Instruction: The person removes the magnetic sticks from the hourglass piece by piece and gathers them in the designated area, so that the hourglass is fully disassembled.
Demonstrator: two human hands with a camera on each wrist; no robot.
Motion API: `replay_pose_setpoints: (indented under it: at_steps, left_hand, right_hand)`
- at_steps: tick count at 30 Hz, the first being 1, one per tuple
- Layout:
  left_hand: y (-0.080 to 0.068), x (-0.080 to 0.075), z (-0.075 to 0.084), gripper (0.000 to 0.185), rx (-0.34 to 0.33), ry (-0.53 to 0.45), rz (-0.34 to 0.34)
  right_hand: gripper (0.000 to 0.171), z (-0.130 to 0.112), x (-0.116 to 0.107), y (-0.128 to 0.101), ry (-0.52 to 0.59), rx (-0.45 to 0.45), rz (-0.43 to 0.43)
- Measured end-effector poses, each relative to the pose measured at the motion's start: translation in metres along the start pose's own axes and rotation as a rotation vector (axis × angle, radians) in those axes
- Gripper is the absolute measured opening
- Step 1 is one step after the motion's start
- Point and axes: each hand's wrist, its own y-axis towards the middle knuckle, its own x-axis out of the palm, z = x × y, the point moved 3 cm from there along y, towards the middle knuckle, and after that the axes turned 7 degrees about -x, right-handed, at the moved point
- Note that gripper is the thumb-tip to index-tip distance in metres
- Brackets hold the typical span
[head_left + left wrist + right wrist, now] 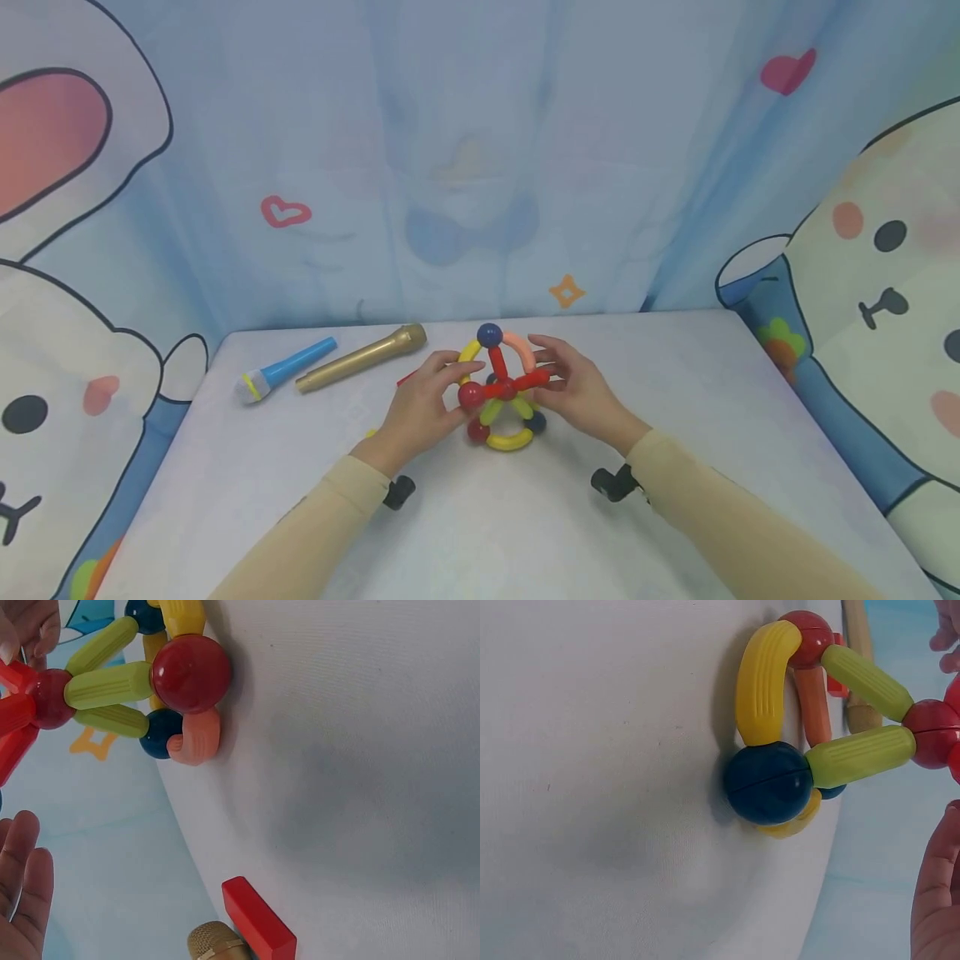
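A magnetic ball-and-stick toy (pixel 507 407) stands on the table between my hands. Its lower ring has a yellow curved stick (pixel 766 682) and a dark blue ball (pixel 769 782). Green sticks (pixel 109 685) rise from it to a central red ball (pixel 54 699), where red sticks spread outward. Above are a blue ball (pixel 490 336) and a peach curved stick (pixel 521 352). My left hand (pixel 427 404) holds the upper left red ball (pixel 471 395) between thumb and forefinger. My right hand (pixel 585 392) pinches the right red stick (pixel 532 380), with fingers beside the peach stick.
A gold microphone (pixel 360 360) and a blue toy microphone (pixel 288 368) lie at the back left. Near the gold one's head is a red block (pixel 259 919), mostly behind my left hand in the head view. A patterned curtain (pixel 480 167) hangs behind the table (pixel 675 375).
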Motion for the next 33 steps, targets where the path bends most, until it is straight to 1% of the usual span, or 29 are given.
replay_pose_setpoints:
  at_steps: [4, 9, 12, 14, 16, 19, 21, 23, 28, 33]
  left_hand:
    - [0.0, 0.001, -0.001, 0.061, 0.0, 0.001, 0.003]
    - [0.0, 0.001, 0.0, 0.061, -0.004, -0.003, -0.002]
    - [0.0, 0.001, 0.0, 0.061, -0.002, 0.0, -0.002]
    - [0.0, 0.0, 0.0, 0.061, 0.0, -0.002, -0.001]
    - [0.0, 0.0, 0.0, 0.061, 0.002, -0.007, 0.002]
    - [0.0, -0.001, 0.0, 0.062, 0.003, -0.017, 0.003]
    - [0.0, -0.002, 0.0, 0.062, 0.005, -0.018, 0.005]
    - [0.0, -0.002, 0.001, 0.062, 0.005, -0.015, 0.004]
    - [0.0, -0.002, 0.001, 0.062, -0.005, -0.012, -0.003]
    - [0.0, 0.0, 0.001, 0.059, -0.02, -0.049, -0.017]
  right_hand:
    - [0.076, 0.002, 0.001, 0.0, 0.045, 0.028, -0.021]
    - [0.076, 0.002, 0.004, 0.0, 0.062, 0.072, -0.063]
    - [0.077, 0.005, 0.007, -0.002, 0.07, 0.121, -0.059]
    - [0.075, 0.009, 0.011, -0.005, 0.063, 0.169, -0.049]
    - [0.068, 0.014, 0.015, -0.009, 0.017, 0.209, -0.042]
    - [0.056, 0.021, 0.022, -0.014, -0.115, 0.239, -0.047]
    - [0.05, 0.025, 0.026, -0.017, -0.199, 0.23, -0.048]
    - [0.046, 0.027, 0.029, -0.018, -0.258, 0.221, -0.036]
    - [0.041, 0.027, 0.031, -0.016, -0.319, 0.198, -0.019]
    - [0.042, 0.027, 0.032, -0.015, -0.31, 0.196, -0.031]
